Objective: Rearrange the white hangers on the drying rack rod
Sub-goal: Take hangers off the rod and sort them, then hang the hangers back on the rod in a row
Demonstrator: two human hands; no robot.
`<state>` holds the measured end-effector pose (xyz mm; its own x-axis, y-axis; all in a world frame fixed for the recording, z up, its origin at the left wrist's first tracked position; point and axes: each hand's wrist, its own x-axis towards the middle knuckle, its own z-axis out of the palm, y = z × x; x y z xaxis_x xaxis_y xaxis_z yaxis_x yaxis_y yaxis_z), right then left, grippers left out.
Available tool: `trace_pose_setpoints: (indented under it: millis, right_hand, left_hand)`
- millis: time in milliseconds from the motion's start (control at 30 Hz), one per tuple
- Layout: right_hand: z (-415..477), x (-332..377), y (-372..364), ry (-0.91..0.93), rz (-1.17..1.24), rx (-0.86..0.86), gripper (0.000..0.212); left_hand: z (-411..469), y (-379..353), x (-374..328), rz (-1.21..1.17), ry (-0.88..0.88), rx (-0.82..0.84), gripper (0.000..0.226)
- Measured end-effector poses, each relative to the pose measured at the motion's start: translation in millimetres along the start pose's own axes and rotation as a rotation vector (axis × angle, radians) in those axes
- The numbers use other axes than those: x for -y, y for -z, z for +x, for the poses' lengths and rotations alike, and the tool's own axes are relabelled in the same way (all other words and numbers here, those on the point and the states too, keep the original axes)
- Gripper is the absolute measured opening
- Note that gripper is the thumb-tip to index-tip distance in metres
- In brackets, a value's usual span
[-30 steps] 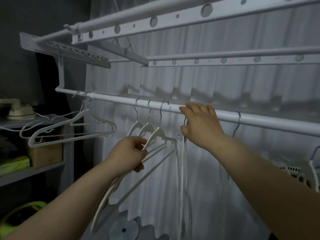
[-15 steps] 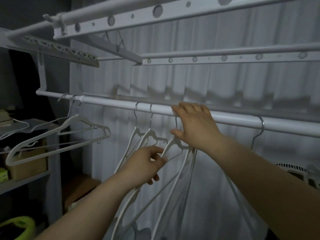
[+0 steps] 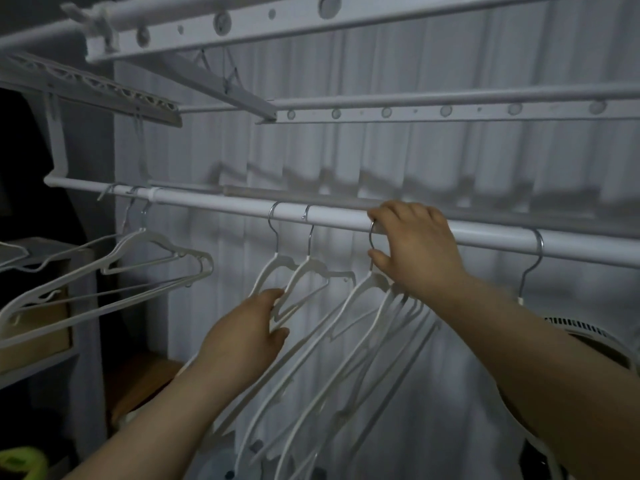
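White rod (image 3: 225, 204), left hand (image 3: 242, 337) holding 2 hangers (image 3: 311, 268), right hand (image 3: 419, 251) pinching 1 hook (image 3: 372, 237)

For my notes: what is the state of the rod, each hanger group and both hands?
Rod, carries all hangers.
Left hangers, hooked on, untouched.
Middle hangers, hooked on, one gripped.
Bunched hangers, hooked on, packed together.
Right hanger, hooked on, untouched.
Left hand, grips a middle hanger.
Right hand, fingers over rod, thumb pinching bunch's hook.
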<state>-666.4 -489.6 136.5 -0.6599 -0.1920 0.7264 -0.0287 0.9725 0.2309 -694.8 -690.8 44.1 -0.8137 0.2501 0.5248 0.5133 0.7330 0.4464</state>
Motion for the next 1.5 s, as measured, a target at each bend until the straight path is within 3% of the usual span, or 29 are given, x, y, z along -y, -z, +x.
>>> trace_pose_setpoints:
  millis: [233,567,833,1033,1100,1200,1500]
  right_hand:
    - [1.6,-1.3,1.8,-0.002,0.029,-0.008,0.043]
    - [3.7,-1.1,-2.2,0.030,0.024,-0.014,0.045]
    - [2.2,-3.2,-4.1,0.063,0.042,-0.023,0.046]
    - [-9.9,13.5,1.7,0.147,0.268,-0.303,0.029]
    - [-15.3,23.5,2.1,0.211,0.319,-0.233,0.023]
    - [-25.9,37.9,-1.2,0.278,0.358,0.029,0.020]
    - [-46.4,77.6,-9.3,0.314,0.404,0.398,0.025]
  left_hand:
    - [6.7,-1.4,16.1,-0.079,0.152,0.158,0.023]
    - [35.9,6.1,11.0,-0.114,0.123,0.138,0.017]
    - [48.3,1.2,3.6,-0.093,0.147,0.216,0.019]
    - [17.8,-15.9,18.3,-0.042,0.216,0.344,0.025]
    - [3.4,-14.3,23.4,-0.036,0.234,0.346,0.025]
    - [-24.6,-6.7,27.5,-0.017,0.270,0.306,0.024]
    - [-108.5,39.9,36.2,-0.026,0.285,0.225,0.027]
